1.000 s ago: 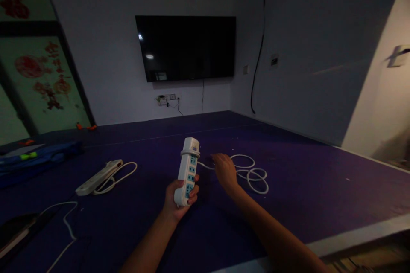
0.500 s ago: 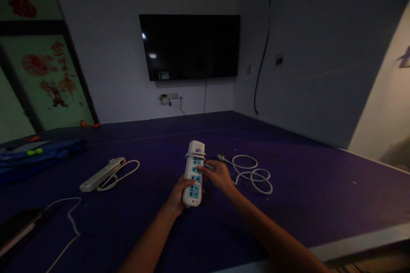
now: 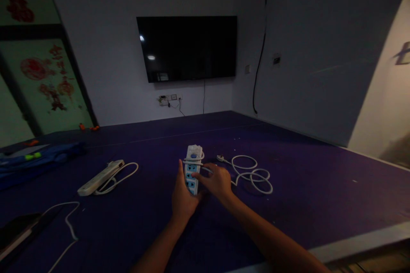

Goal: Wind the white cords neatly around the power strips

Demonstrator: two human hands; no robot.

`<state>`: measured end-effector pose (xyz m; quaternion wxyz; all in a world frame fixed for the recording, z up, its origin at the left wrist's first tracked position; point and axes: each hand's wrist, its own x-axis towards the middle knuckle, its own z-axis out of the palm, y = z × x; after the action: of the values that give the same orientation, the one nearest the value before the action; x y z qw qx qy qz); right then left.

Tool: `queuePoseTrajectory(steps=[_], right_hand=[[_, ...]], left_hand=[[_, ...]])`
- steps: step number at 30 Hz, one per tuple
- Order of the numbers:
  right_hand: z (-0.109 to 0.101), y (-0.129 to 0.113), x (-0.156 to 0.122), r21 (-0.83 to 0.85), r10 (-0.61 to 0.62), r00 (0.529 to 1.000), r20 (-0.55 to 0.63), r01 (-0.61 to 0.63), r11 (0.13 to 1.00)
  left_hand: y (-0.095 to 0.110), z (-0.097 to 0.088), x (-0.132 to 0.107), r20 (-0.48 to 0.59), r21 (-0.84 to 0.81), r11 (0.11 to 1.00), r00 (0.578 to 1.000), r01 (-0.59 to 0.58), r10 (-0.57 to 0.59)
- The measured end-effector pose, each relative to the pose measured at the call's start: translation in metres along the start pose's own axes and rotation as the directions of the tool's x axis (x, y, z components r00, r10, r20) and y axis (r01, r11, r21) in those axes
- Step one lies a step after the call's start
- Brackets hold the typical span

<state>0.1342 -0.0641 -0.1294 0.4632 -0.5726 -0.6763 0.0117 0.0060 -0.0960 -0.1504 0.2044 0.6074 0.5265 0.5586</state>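
A white power strip with blue sockets sits low over the dark purple surface, its far end pointing away from me. My left hand grips its near end, thumb up along the left side. My right hand is closed on the strip's white cable where it crosses the strip. The rest of that cable lies in loose loops to the right, with its plug beside them.
A second white power strip with its own looped cord lies to the left. A thin white wire and a dark object sit at the near left. Blue fabric lies far left. A dark television hangs on the wall.
The strip has come down from upright in my left hand to low over the surface. My right hand left the cable loops and closed on the cable at the strip.
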Motion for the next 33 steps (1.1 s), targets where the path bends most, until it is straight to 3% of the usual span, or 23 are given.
queuePoseTrajectory(steps=[3, 6, 8, 10, 13, 16, 20, 23, 28, 33], right_hand=[[-0.001, 0.003, 0.001, -0.011, -0.061, 0.998, -0.004, 0.061, 0.998], [-0.004, 0.007, 0.005, 0.021, -0.107, 0.994, -0.019, 0.107, 0.994], [-0.006, 0.011, 0.008, 0.038, -0.102, 0.994, -0.048, 0.104, 0.994], [-0.008, 0.015, 0.013, 0.004, -0.057, 0.995, -0.085, 0.058, 0.998], [-0.011, 0.023, 0.020, -0.134, 0.005, 0.993, -0.114, -0.021, 0.991], [-0.011, 0.030, 0.024, -0.300, -0.070, 0.995, -0.074, 0.044, 0.953], [-0.005, 0.033, 0.023, -0.401, -0.309, 0.950, 0.038, 0.298, 0.866], [0.003, 0.028, 0.018, -0.264, -0.413, 0.907, 0.085, 0.420, 0.868], [0.000, 0.014, 0.013, 0.037, -0.434, 0.897, 0.088, 0.433, 0.901], [-0.012, 0.013, 0.014, 0.100, -0.419, 0.904, 0.082, 0.411, 0.906]], left_hand=[[0.000, 0.003, 0.002, 0.028, -0.179, 0.982, 0.998, 0.062, -0.058], [0.004, 0.002, 0.004, 0.060, -0.438, 0.878, 0.981, 0.193, -0.185], [0.008, -0.002, 0.005, 0.145, -0.578, 0.747, 0.943, 0.328, -0.301], [0.011, -0.008, 0.006, 0.298, -0.691, 0.562, 0.888, 0.454, -0.351], [0.015, -0.017, 0.007, 0.498, -0.788, 0.264, 0.829, 0.555, -0.256], [0.016, -0.021, 0.007, 0.589, -0.793, 0.098, 0.797, 0.602, -0.131], [0.014, -0.021, 0.003, 0.629, -0.772, 0.104, 0.778, 0.627, -0.014], [0.012, -0.019, 0.001, 0.644, -0.756, 0.166, 0.765, 0.633, 0.020], [0.011, -0.021, 0.002, 0.635, -0.757, 0.204, 0.772, 0.620, 0.010], [0.009, -0.022, 0.005, 0.634, -0.759, 0.166, 0.773, 0.629, -0.029]])
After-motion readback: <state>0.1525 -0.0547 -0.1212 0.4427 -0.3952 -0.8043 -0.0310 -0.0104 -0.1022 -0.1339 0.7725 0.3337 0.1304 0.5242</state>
